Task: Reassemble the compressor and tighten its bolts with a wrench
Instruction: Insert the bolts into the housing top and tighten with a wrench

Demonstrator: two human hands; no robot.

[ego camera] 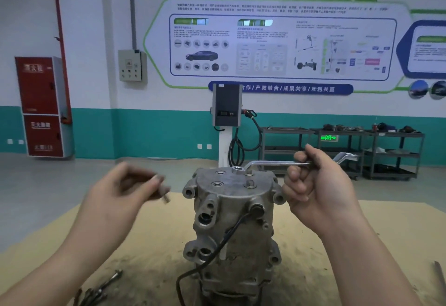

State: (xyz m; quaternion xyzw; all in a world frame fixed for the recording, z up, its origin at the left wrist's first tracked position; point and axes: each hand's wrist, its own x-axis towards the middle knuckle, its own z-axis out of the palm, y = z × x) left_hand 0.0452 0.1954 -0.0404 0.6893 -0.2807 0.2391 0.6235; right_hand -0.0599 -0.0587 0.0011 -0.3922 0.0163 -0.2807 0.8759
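The grey metal compressor stands upright on the cardboard-covered table, a black cable hanging down its front. My right hand grips the shaft of a silver offset ring wrench. The wrench's ring end sits on a bolt at the back of the compressor's top cover. Another bolt head stands on the cover, nearer to me. To the left of the compressor, my left hand pinches a small bolt in the air; it is blurred.
Loose metal tools lie on the table at the lower left, and a thin tool at the right edge. Beyond the table stand a charging post, dark shelving carts and a red fire cabinet.
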